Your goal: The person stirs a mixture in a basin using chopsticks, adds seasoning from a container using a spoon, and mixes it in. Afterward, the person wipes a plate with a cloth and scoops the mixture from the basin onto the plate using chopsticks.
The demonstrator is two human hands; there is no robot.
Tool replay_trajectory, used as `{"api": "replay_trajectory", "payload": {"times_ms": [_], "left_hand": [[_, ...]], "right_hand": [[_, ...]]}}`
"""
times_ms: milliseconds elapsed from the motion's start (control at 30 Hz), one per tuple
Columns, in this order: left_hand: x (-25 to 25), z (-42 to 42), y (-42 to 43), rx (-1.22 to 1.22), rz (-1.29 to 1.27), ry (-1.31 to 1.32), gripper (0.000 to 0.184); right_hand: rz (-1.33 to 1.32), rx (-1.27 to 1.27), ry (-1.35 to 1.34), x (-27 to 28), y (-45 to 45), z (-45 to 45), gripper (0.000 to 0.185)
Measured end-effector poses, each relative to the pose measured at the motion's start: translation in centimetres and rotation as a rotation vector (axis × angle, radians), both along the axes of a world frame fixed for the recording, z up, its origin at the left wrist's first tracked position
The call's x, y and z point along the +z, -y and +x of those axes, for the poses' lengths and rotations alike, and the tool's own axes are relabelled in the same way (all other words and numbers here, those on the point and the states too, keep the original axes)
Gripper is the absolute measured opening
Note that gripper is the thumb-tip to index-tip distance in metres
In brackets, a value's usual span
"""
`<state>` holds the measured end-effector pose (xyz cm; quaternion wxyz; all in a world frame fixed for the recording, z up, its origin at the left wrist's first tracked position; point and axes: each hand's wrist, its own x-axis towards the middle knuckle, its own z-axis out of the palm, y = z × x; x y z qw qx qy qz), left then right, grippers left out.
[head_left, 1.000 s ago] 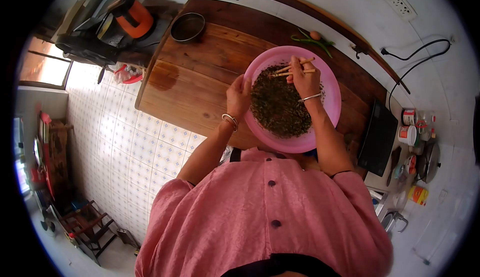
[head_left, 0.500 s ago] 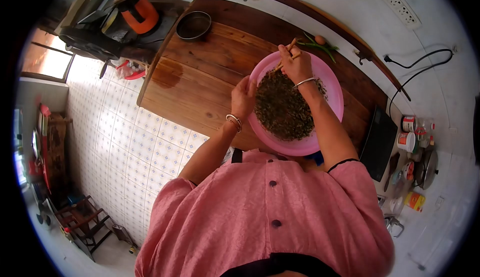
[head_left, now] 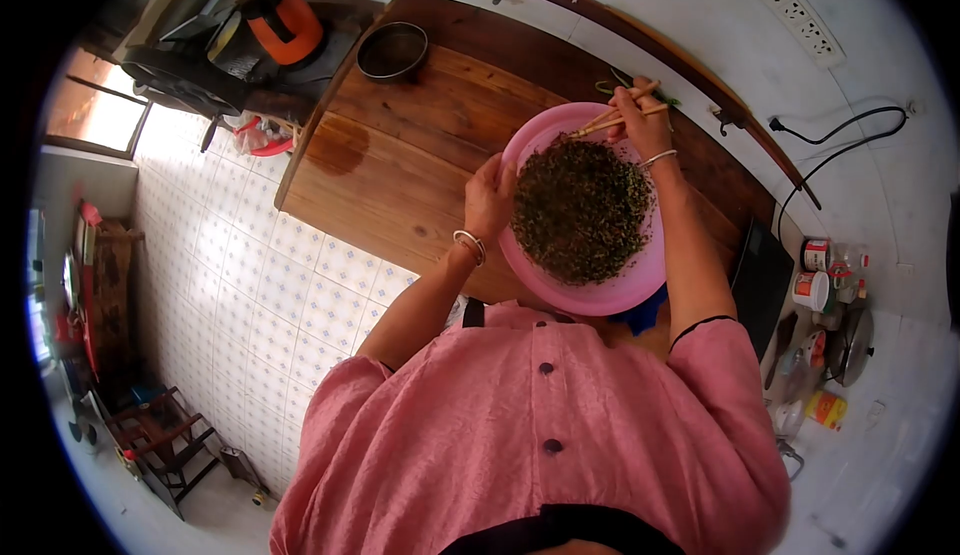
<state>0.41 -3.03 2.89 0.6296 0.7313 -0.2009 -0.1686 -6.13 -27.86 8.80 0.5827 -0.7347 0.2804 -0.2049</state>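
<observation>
Stirring seems underway: the right hand pinches 2 chopsticks at the green mix; the left hand pinches the bowl. Another stroke calls for that steadying hold.

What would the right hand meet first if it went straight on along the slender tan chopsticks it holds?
With the chopsticks leading, the right hand would likely meet the dark green chopped mixture in the round pink basin, though depth is unclear there.

I see the basin at the table's near edge, chopped mix in it, peppers behind it by the far edge, the pan near the far left corner.
</observation>
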Motion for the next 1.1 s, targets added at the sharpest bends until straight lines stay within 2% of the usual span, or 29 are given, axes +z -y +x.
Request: {"api": "replay_trajectory", "payload": {"times_ms": [167,333,433,567,633,733,967,1033,1100], "left_hand": [[-0.2,0.0,0.2,0.018,0.006,0.033,0.026],[-0.1,0.2,-0.1,-0.023,0.074,-0.004,0.034],[-0.2,0.2,0.0,0.001,0.097,0.069,0.034],[-0.4,0.2,-0.1,-0.013,0.108,0.057,0.034],[-0.4,0.2,-0.1,-0.006,0.099,0.049,0.034],[-0.4,0.3,-0.2,-0.007,0.067,0.007,0.035],[-0.9,0.1,0.0,-0.006,0.025,-0.014,0.035],[-0.3,0.1,-0.1,0.007,0.037,0.015,0.034],[0.2,-0.1,-0.1,0.018,0.005,-0.003,0.027]], "right_hand": [[0.002,0.058,0.056,-0.8,1.7,-1.8,0.035],[-0.008,-0.177,0.042,-1.1,2.4,-1.1,0.034],[-0.011,-0.281,0.007,-1.4,2.0,-0.5,0.034],[-0.048,-0.299,-0.013,-1.7,1.6,0.2,0.034],[-0.228,-0.154,-0.041,-1.3,1.2,-0.1,0.036],[-0.217,-0.156,0.041,0.2,0.2,-1.1,0.036],[-0.135,-0.215,-0.018,0.3,0.6,-2.1,0.034],[-0.283,-0.227,-0.019,0.1,0.1,-1.1,0.036],[-0.275,-0.233,-0.059,0.2,-0.4,-0.1,0.037]]}}
